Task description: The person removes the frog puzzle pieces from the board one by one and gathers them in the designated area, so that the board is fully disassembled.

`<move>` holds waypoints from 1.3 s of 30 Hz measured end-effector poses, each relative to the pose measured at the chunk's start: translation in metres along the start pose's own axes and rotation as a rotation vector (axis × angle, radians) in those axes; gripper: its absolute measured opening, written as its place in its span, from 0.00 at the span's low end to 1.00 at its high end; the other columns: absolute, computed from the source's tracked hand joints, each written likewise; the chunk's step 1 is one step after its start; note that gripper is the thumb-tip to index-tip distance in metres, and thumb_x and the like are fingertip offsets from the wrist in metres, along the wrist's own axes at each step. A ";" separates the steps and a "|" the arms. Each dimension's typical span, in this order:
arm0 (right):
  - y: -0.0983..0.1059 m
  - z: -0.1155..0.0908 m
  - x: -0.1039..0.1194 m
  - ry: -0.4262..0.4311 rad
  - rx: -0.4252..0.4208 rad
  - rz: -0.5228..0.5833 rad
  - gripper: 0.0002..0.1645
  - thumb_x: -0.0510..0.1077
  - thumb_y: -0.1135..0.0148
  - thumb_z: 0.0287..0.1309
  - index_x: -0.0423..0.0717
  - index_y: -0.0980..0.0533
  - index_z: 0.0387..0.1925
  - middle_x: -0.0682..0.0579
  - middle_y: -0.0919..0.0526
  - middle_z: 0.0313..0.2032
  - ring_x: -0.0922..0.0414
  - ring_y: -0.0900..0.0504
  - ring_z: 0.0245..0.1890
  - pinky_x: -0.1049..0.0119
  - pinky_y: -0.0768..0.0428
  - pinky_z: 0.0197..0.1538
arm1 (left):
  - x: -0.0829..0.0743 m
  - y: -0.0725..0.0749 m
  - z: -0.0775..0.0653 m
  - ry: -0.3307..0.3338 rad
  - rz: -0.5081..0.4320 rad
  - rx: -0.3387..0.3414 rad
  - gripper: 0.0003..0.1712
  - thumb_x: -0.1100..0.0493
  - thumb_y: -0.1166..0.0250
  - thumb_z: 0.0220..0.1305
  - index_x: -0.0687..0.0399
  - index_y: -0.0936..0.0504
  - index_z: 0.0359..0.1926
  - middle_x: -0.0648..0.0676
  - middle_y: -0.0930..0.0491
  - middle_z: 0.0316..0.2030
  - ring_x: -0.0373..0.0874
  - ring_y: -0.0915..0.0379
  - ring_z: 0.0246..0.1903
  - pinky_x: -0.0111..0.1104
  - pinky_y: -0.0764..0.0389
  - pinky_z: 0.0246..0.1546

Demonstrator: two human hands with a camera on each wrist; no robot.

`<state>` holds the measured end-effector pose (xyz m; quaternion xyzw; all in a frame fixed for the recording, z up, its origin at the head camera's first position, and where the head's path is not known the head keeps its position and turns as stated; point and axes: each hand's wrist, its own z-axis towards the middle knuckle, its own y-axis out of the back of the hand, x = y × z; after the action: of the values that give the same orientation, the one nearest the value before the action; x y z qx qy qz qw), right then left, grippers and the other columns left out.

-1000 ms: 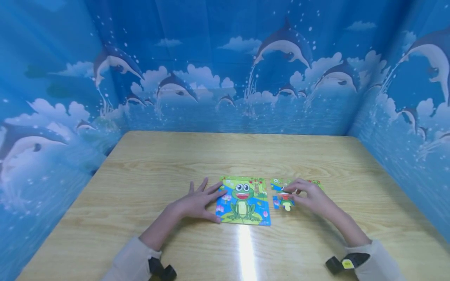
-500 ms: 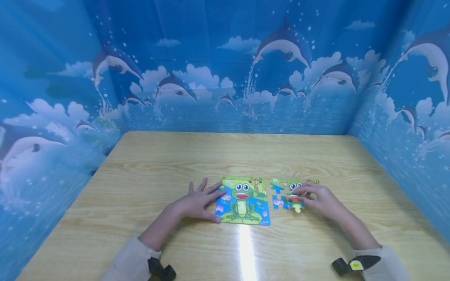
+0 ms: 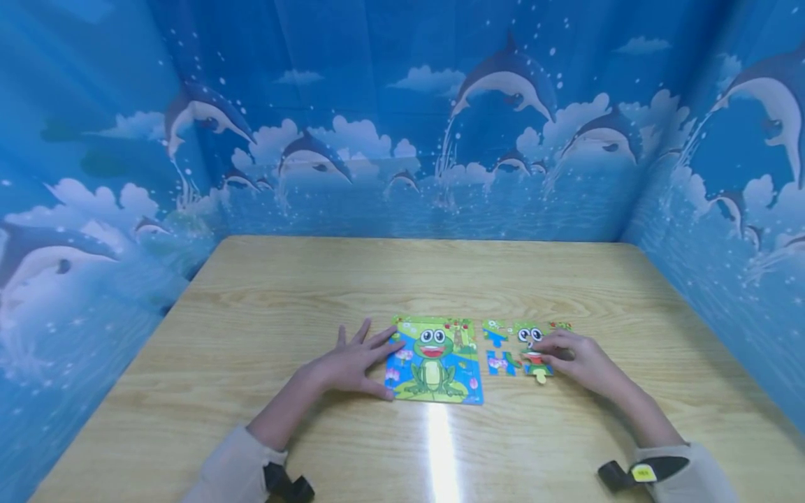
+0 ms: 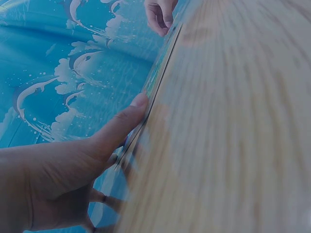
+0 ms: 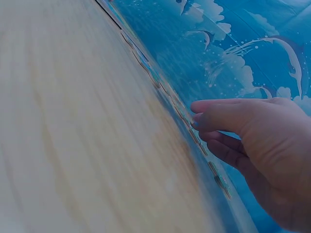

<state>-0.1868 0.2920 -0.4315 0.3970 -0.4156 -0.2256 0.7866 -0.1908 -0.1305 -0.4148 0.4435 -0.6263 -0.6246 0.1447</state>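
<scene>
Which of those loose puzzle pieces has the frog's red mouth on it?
The mouth piece at the fingertips of the right hand, just nearer the person than the eyes piece. No other visible loose piece shows a mouth.

The frog board has a green frog with a red mouth. At its three o'clock, puzzle pieces are green, blue, pink and red. The table is tan with wavy lines. At twelve o'clock, the blue curtain has dolphins and white clouds.

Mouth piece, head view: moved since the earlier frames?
Yes. The mouth piece has moved to the right, farther from the frog board, which stays put.
</scene>
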 end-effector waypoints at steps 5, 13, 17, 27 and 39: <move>-0.001 -0.001 -0.003 0.000 -0.002 -0.005 0.14 0.30 0.33 0.45 0.44 0.18 0.37 0.57 0.19 0.35 0.63 0.23 0.37 0.70 0.24 0.42 | 0.000 0.000 0.000 0.000 -0.002 -0.002 0.52 0.26 0.42 0.47 0.37 0.49 0.71 0.49 0.61 0.71 0.62 0.76 0.66 0.64 0.74 0.55; -0.003 -0.001 -0.005 -0.006 -0.003 -0.008 0.14 0.30 0.33 0.45 0.44 0.18 0.37 0.57 0.19 0.34 0.62 0.23 0.37 0.71 0.25 0.41 | -0.001 0.001 0.000 0.002 -0.002 -0.004 0.53 0.27 0.42 0.47 0.38 0.49 0.71 0.49 0.62 0.71 0.62 0.76 0.65 0.64 0.74 0.55; -0.003 -0.001 -0.006 -0.025 0.014 -0.015 0.14 0.30 0.34 0.46 0.45 0.18 0.38 0.58 0.20 0.35 0.62 0.24 0.37 0.67 0.24 0.41 | -0.001 0.001 0.000 0.009 -0.003 -0.004 0.53 0.26 0.42 0.47 0.37 0.49 0.71 0.48 0.62 0.71 0.62 0.77 0.66 0.63 0.75 0.55; -0.002 -0.003 -0.005 -0.086 0.044 0.014 0.13 0.33 0.35 0.50 0.44 0.19 0.40 0.59 0.20 0.35 0.62 0.24 0.37 0.66 0.24 0.41 | 0.000 0.000 0.000 0.009 -0.003 -0.004 0.53 0.26 0.42 0.46 0.38 0.49 0.71 0.48 0.62 0.71 0.61 0.77 0.66 0.62 0.75 0.56; -0.005 -0.004 -0.009 -0.077 0.026 0.031 0.14 0.32 0.34 0.48 0.44 0.19 0.39 0.59 0.21 0.33 0.64 0.26 0.35 0.69 0.24 0.37 | -0.001 0.000 0.000 0.005 0.003 -0.005 0.53 0.27 0.41 0.46 0.38 0.49 0.71 0.49 0.61 0.71 0.62 0.76 0.66 0.62 0.74 0.56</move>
<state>-0.1884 0.2974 -0.4413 0.3917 -0.4544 -0.2233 0.7683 -0.1905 -0.1299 -0.4143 0.4438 -0.6251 -0.6248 0.1484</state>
